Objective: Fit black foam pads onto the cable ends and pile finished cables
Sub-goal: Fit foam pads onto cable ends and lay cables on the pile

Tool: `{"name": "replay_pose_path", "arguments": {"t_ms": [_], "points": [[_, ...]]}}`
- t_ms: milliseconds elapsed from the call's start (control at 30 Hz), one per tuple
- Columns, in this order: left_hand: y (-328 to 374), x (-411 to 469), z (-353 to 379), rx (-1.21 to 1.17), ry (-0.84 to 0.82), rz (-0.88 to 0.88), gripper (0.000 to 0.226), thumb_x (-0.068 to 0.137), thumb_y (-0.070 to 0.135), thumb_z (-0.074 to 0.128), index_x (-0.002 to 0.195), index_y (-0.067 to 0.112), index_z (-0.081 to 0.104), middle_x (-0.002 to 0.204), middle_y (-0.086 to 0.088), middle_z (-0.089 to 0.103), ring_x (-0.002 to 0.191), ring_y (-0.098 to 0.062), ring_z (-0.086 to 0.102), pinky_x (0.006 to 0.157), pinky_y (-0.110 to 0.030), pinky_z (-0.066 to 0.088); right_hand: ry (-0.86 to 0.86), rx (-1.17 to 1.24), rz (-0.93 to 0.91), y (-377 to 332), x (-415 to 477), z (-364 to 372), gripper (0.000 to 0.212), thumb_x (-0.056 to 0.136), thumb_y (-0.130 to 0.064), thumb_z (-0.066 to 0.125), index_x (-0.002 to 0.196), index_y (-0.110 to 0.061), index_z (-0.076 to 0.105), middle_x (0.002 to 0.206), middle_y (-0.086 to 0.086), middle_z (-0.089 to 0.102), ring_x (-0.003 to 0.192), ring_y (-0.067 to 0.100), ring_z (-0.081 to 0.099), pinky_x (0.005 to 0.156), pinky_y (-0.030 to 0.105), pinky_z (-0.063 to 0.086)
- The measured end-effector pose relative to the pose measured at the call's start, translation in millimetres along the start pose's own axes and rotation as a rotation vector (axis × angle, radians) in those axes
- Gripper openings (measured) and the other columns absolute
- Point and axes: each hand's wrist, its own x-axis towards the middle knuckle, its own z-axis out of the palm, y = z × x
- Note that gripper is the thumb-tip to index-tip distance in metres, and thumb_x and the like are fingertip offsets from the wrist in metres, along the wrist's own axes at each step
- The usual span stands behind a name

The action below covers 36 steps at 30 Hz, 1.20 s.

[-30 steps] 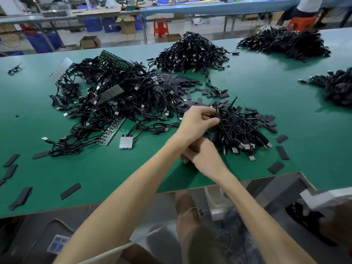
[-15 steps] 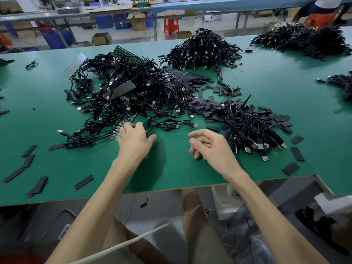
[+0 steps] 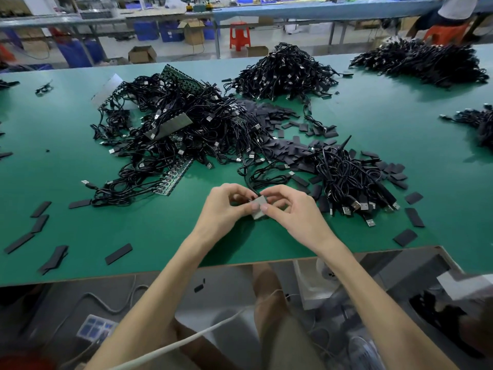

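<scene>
Both hands meet over the green table (image 3: 160, 236) near its front edge. My left hand (image 3: 226, 209) and my right hand (image 3: 290, 209) pinch a small grey rectangular cable end piece (image 3: 258, 208) between fingertips. Its black cable (image 3: 250, 182) runs up from the piece toward the cable heaps. A tangled heap of black cables with circuit strips (image 3: 181, 134) lies behind and left. A smaller bundle of cables with USB plugs (image 3: 349, 182) lies just right of my right hand. Loose black foam pads (image 3: 277, 121) are spread between the heaps.
Scattered foam pads lie at the front left (image 3: 118, 253) and front right (image 3: 413, 216). More cable piles sit at the back centre (image 3: 285, 70), back right (image 3: 421, 62) and right edge (image 3: 480, 124). A person sits at the far right beyond the table (image 3: 453, 9).
My left hand came away from the right bundle, reached to the left heap, then returned to the middle. Both hands now pinch a grey cable end piece that neither held half a second ago.
</scene>
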Motion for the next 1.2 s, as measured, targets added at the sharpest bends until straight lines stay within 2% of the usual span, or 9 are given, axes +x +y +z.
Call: {"name": "replay_pose_path", "arguments": {"t_ms": [100, 300, 433, 633, 767, 967, 1067, 1133, 1200], "points": [[0, -2, 8, -0.033, 0.015, 0.032, 0.016, 0.076, 0.024, 0.088, 0.084, 0.023, 0.073, 0.093, -0.007, 0.076, 0.086, -0.022, 0.07, 0.082, -0.035, 0.056, 0.028, 0.036, 0.005, 0, 0, 0, 0.018, 0.09, -0.021, 0.079, 0.106, -0.023, 0.072, 0.088, -0.01, 0.072, 0.077, 0.004, 0.066, 0.077, 0.022, 0.055], [-5, -2, 10, -0.074, 0.08, 0.014, 0.012, 0.08, 0.017, 0.086, 0.085, 0.016, 0.075, 0.093, -0.002, 0.075, 0.086, -0.012, 0.069, 0.082, -0.025, 0.053, 0.068, 0.016, -0.003, -3, -1, 0, 0.009, 0.09, -0.017, 0.077, 0.096, -0.023, 0.074, 0.086, -0.009, 0.074, 0.079, 0.005, 0.068, 0.071, 0.019, 0.052], [-3, -3, 15, -0.075, 0.068, 0.061, 0.011, 0.083, 0.017, 0.083, 0.087, 0.014, 0.072, 0.081, 0.005, 0.072, 0.076, -0.011, 0.065, 0.077, -0.033, 0.055, 0.12, -0.033, -0.021, -2, -3, -1, 0.008, 0.089, -0.019, 0.078, 0.09, -0.025, 0.074, 0.077, -0.012, 0.072, 0.057, -0.002, 0.056, 0.054, 0.011, 0.038], [-1, -4, 19, -0.049, 0.053, 0.046, 0.006, 0.089, 0.018, 0.077, 0.088, 0.017, 0.07, 0.073, 0.004, 0.068, 0.066, -0.014, 0.063, 0.071, -0.045, 0.056, 0.098, -0.027, -0.018, -3, -3, 1, 0.008, 0.092, -0.015, 0.074, 0.088, -0.016, 0.067, 0.08, -0.01, 0.071, 0.067, -0.001, 0.06, 0.06, 0.012, 0.041], [2, -3, 18, -0.037, 0.061, 0.012, 0.009, 0.088, 0.018, 0.078, 0.087, 0.013, 0.071, 0.072, -0.012, 0.07, 0.061, -0.019, 0.062, 0.063, -0.046, 0.055, 0.101, -0.036, -0.03, -6, -2, 1, 0.009, 0.094, -0.012, 0.071, 0.088, -0.012, 0.065, 0.08, -0.005, 0.069, 0.066, 0.004, 0.059, 0.059, 0.014, 0.044], [4, -2, 29, 0.042, 0.182, -0.028, 0.01, 0.085, 0.012, 0.075, 0.079, 0.014, 0.068, 0.067, -0.001, 0.071, 0.058, -0.014, 0.06, 0.059, -0.036, 0.052, 0.145, -0.122, -0.114, -11, -6, 5, 0.006, 0.095, -0.009, 0.07, 0.091, -0.009, 0.065, 0.087, -0.004, 0.065, 0.077, 0.002, 0.06, 0.066, 0.013, 0.045], [4, -2, 29, 0.024, 0.195, -0.021, 0.006, 0.087, 0.013, 0.076, 0.083, 0.015, 0.072, 0.072, -0.002, 0.072, 0.061, -0.017, 0.063, 0.062, -0.034, 0.055, 0.197, -0.08, -0.073, -8, -4, 3, 0.005, 0.095, -0.01, 0.07, 0.096, -0.014, 0.067, 0.09, -0.003, 0.069, 0.083, 0.007, 0.064, 0.077, 0.025, 0.054], [2, -1, 25, 0.09, 0.226, 0.012, 0.007, 0.089, 0.011, 0.075, 0.086, 0.016, 0.072, 0.079, 0.002, 0.072, 0.065, -0.008, 0.062, 0.066, -0.025, 0.054, 0.179, -0.087, -0.06, -7, -2, 5, 0.009, 0.096, -0.009, 0.068, 0.097, -0.017, 0.064, 0.087, -0.005, 0.066, 0.081, 0.008, 0.063, 0.078, 0.032, 0.056], [-1, 2, 15, 0.203, 0.299, 0.04, 0.009, 0.091, 0.009, 0.072, 0.089, 0.018, 0.07, 0.088, 0.003, 0.067, 0.075, -0.002, 0.059, 0.073, -0.014, 0.045, 0.191, -0.085, -0.064, -7, -1, 6, 0.011, 0.098, -0.009, 0.065, 0.098, -0.019, 0.061, 0.088, -0.006, 0.065, 0.081, 0.005, 0.061, 0.076, 0.029, 0.054]]}}
